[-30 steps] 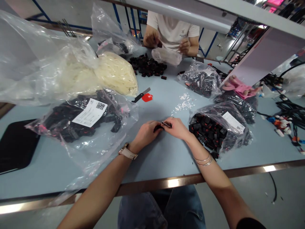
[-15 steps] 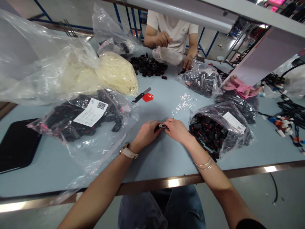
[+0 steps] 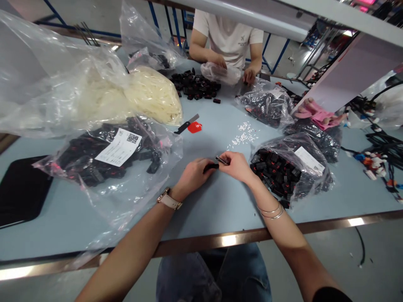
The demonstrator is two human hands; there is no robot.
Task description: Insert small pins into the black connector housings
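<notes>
My left hand [image 3: 192, 176] pinches a small black connector [image 3: 210, 167] just above the blue table [image 3: 220, 197]. My right hand [image 3: 236, 166] holds thin metal tweezers [image 3: 222, 160], their tip close to the connector. Both hands meet near the middle of the table. To the right lies an open clear bag of black connectors [image 3: 285, 170]. A scatter of tiny white pieces [image 3: 244, 135] lies just beyond my hands.
A labelled bag of black parts [image 3: 108, 157] sits left, a bag of white parts [image 3: 151, 94] behind it. A knife with a red piece [image 3: 190, 125] lies mid-table. A person in a white shirt [image 3: 228, 37] works opposite beside loose black connectors [image 3: 195, 86]. Pink gloves [image 3: 317, 115], cables [image 3: 378, 155] right.
My right hand has lifted slightly and drawn the tweezers a little away from the connector. The person opposite lowered both hands to a clear bag.
</notes>
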